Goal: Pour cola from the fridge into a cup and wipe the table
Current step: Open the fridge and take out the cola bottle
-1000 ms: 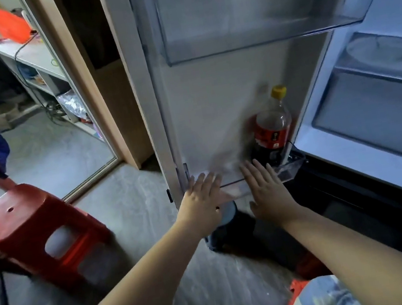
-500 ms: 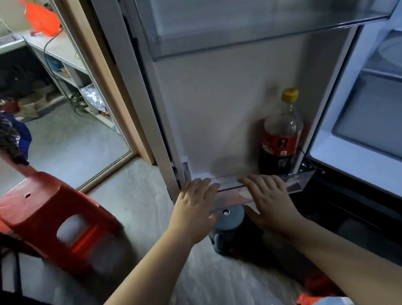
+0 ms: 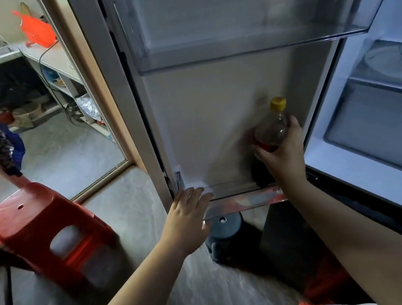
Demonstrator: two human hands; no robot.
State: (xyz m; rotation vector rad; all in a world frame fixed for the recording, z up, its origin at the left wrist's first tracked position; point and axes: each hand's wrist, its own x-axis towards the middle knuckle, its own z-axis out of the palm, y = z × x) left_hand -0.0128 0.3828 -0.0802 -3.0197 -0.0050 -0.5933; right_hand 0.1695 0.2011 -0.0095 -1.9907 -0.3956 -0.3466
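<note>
- Grasping is in progress in the head view, the only view available: the right hand (image 3: pixel 284 153) has its fingers and thumb wrapped round the cola bottle (image 3: pixel 272 131) just below the shoulder.
- Bottle location: it stands in the lower door shelf (image 3: pixel 243 200) of the open fridge door (image 3: pixel 214 112), at the end nearest the fridge interior (image 3: pixel 387 106). Its yellow cap is on. Its dark base sits behind the shelf rim, so it appears not yet lifted out.
- Left hand (image 3: pixel 188 208): fingers extended and relaxed, resting on the outer end of the same shelf rim and holding nothing. It is well apart from the bottle.
- The upper door shelf (image 3: pixel 256 43) carries no visible item.
- Completed, judged from this layout: the fridge is open, and the bottle is located and gripped.
- Remaining, as a judgement: lift the bottle clear of the shelf, close the door, carry the bottle to a cup, uncap, pour, then wipe the table. No cup, cloth or task table is visible, so none of these steps can be confirmed as begun.
- Overall progress: early stage, first retrieval step only.
- Floor items near the door: a red stool (image 3: pixel 43 223) to the left and a dark stool (image 3: pixel 224 231) directly beneath the lower shelf.
</note>
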